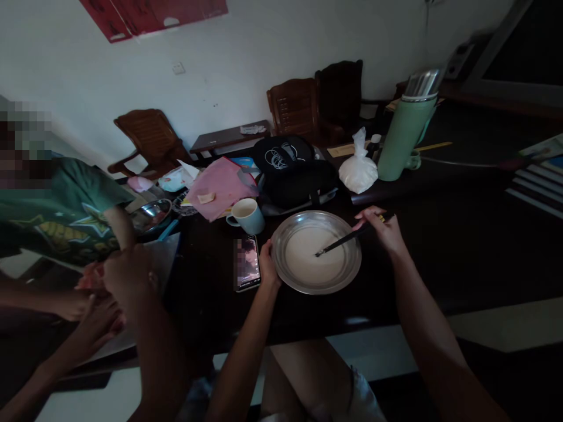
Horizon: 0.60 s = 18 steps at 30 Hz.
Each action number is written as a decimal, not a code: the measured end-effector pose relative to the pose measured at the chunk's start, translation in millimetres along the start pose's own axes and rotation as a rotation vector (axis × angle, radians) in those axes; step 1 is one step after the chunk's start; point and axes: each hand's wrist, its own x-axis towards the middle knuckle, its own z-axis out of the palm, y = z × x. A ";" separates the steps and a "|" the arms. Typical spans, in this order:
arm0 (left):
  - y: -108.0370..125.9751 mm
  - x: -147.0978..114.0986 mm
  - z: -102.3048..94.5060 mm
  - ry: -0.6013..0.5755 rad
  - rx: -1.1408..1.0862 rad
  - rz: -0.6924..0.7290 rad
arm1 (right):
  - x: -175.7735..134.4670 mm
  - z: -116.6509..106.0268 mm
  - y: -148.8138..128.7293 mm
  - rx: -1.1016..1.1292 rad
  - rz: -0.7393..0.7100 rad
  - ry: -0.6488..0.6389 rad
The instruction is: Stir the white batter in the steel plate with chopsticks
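A wide metal bowl (316, 288) stands on the dark table in front of me, with a pale, creamy liquid mixture (308, 240) inside. My left hand (269, 262) grips the bowl's left side, its fingers partly hidden by the wall. In my right hand (380, 225), above the bowl's right rim, are dark chopsticks (341, 241) held at a slant. Their tips dip into the mixture near the middle. Just left of my left hand lies a phone (248, 264) with its screen lit. Behind the phone stands a pale mug (250, 218).
A tied plastic bag of white powder (358, 173) and a green thermos (404, 138) stand behind the bowl. Black bags (290, 176) and a pink bag (226, 187) sit at the back. At left, other people's hands (127, 272) handle raw meat on a board (165, 264).
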 end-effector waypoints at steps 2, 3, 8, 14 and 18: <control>-0.2 4.8 -2.3 -0.012 -0.027 -0.003 | -1.3 1.5 -1.2 -0.002 0.006 -0.068; -0.9 5.7 -4.1 -0.018 -0.037 -0.009 | -2.0 3.5 -2.2 -0.005 0.004 -0.117; -4.0 4.0 -7.9 -0.060 -0.095 -0.062 | -1.1 8.1 -2.7 -0.008 -0.015 -0.131; -2.9 2.4 -3.7 -0.058 -0.156 -0.076 | 1.1 -1.8 1.0 0.040 0.050 -0.013; -2.4 2.3 -3.1 -0.036 -0.206 -0.109 | -1.4 6.4 -3.0 0.022 0.025 -0.189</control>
